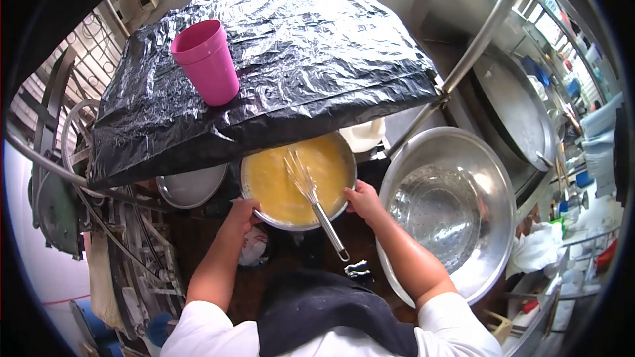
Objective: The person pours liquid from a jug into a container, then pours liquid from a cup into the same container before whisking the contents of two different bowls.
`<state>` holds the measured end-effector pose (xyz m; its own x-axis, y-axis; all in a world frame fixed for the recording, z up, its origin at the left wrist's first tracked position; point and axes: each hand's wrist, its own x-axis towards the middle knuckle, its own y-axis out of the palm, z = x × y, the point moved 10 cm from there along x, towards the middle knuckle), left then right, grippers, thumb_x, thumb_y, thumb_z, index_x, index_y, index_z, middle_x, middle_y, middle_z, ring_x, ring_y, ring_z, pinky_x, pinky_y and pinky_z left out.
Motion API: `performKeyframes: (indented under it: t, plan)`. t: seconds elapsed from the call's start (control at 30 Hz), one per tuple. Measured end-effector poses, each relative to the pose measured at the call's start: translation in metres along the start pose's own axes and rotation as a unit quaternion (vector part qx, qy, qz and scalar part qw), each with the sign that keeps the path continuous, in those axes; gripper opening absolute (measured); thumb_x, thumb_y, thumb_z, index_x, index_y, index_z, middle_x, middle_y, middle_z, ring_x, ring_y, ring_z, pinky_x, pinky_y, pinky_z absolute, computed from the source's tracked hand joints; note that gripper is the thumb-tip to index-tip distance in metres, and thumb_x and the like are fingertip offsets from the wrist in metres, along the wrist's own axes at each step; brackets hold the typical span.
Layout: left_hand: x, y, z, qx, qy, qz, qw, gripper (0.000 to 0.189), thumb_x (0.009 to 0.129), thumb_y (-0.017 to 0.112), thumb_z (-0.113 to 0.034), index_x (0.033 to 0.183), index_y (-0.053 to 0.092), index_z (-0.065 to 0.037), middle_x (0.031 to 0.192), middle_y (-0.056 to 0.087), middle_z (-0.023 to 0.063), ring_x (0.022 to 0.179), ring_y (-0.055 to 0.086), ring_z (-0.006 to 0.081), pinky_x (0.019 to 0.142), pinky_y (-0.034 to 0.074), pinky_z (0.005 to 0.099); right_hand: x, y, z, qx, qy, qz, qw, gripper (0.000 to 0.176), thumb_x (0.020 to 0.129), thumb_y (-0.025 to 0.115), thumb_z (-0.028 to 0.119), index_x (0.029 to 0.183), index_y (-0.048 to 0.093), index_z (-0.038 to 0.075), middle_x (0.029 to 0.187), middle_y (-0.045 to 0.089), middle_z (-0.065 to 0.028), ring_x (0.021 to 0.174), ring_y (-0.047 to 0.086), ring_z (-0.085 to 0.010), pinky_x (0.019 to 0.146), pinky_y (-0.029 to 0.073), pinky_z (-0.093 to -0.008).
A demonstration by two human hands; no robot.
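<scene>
Between my two hands is a round metal bowl (292, 226) full of a yellow, slightly frothy liquid (266, 178). A wire whisk (320, 215) rests in it, its wires in the liquid and its handle leaning out over the near rim. My left hand (245, 213) grips the rim at the lower left, the fingers partly hidden. On the right side, my right hand (363, 199) is closed on the rim as well. The bowl's far edge sits just below the front edge of the black-covered table.
A pink plastic cup (210, 66) stands on the table wrapped in black plastic (317, 46). At right is a large steel basin (456, 225), with a metal pole (456, 73) rising behind it. A white jug (365, 135) and a round pan (192, 186) sit under the table edge.
</scene>
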<state>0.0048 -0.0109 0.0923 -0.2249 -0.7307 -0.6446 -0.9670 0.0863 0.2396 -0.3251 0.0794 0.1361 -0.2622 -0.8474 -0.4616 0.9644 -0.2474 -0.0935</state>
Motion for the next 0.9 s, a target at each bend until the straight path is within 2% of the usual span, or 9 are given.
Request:
performKeyframes:
  t: [0.17,0.23,0.33,0.37,0.53,0.6,0.7,0.9]
  plan:
    - [0.058,-0.033,0.012,-0.032,-0.007,-0.023,0.999,0.034,0.067,0.057,0.004,0.1,0.062,0.006,0.085,0.065,0.0141,0.068,0.068,0.0288,0.058,0.06,0.0417,0.046,0.021,0.01,-0.009,-0.022,-0.008,1.0,0.019,0.09,0.06,0.017,0.098,0.065,0.0,0.079,0.063,-0.0034,0.061,0.058,-0.0124,0.054,0.051,-0.0286]
    - [0.074,-0.032,0.005,-0.047,0.005,-0.007,0.999,0.034,0.066,0.055,0.006,0.1,0.061,0.008,0.089,0.063,0.015,0.078,0.068,0.0306,0.069,0.059,0.0436,0.066,0.025,0.012,-0.003,-0.028,-0.014,0.999,0.019,0.091,0.059,0.017,0.097,0.065,0.0,0.078,0.064,-0.0042,0.061,0.059,-0.0128,0.054,0.051,-0.029]
    - [0.089,-0.033,-0.008,-0.042,0.021,-0.027,0.999,0.033,0.066,0.055,0.005,0.099,0.061,0.008,0.09,0.063,0.0142,0.08,0.067,0.0299,0.073,0.059,0.044,0.09,0.03,0.015,0.0,-0.036,-0.019,0.999,0.019,0.091,0.059,0.016,0.096,0.064,-0.001,0.077,0.064,-0.0055,0.06,0.06,-0.0138,0.053,0.05,-0.0297]
    - [0.092,-0.031,-0.011,-0.054,0.023,-0.025,0.998,0.026,0.066,0.056,0.003,0.091,0.063,0.003,0.081,0.063,0.0105,0.071,0.066,0.026,0.064,0.058,0.0397,0.095,0.031,0.016,-0.004,-0.039,-0.016,0.999,0.019,0.091,0.058,0.016,0.096,0.064,-0.001,0.077,0.065,-0.0061,0.06,0.06,-0.0145,0.052,0.05,-0.03]
    - [0.124,-0.04,-0.007,-0.049,-0.001,-0.017,0.999,0.026,0.065,0.056,0.003,0.091,0.062,0.001,0.083,0.063,0.0104,0.07,0.066,0.027,0.063,0.058,0.0388,0.116,0.033,0.014,-0.021,-0.02,-0.023,0.999,0.019,0.091,0.058,0.017,0.097,0.063,-0.001,0.078,0.066,-0.008,0.057,0.062,-0.0168,0.051,0.05,-0.0304]
    - [0.128,-0.04,-0.008,-0.026,-0.016,-0.021,0.999,0.031,0.068,0.053,0.002,0.098,0.061,0.007,0.092,0.064,0.0149,0.084,0.066,0.0325,0.083,0.056,0.0437,0.123,0.031,0.012,-0.022,-0.014,-0.037,0.999,0.019,0.091,0.059,0.018,0.098,0.063,0.001,0.078,0.066,-0.0084,0.056,0.062,-0.017,0.051,0.051,-0.0305]
    - [0.136,-0.028,-0.018,-0.073,0.006,0.018,0.997,0.034,0.067,0.053,0.001,0.1,0.062,0.007,0.098,0.066,0.0165,0.093,0.067,0.0344,0.088,0.056,0.045,0.133,0.032,0.013,-0.012,-0.005,-0.038,0.999,0.018,0.091,0.058,0.018,0.099,0.063,0.002,0.078,0.066,-0.0084,0.057,0.062,-0.0172,0.05,0.051,-0.0305]
    - [0.163,-0.03,-0.022,-0.073,-0.027,0.026,0.997,0.048,0.064,0.052,0.002,0.111,0.06,0.005,0.111,0.066,0.0173,0.106,0.064,0.0357,0.092,0.054,0.0479,0.135,0.031,0.026,-0.006,0.018,-0.049,0.999,0.019,0.09,0.058,0.018,0.1,0.064,0.003,0.08,0.066,-0.0084,0.057,0.062,-0.018,0.05,0.052,-0.0314]
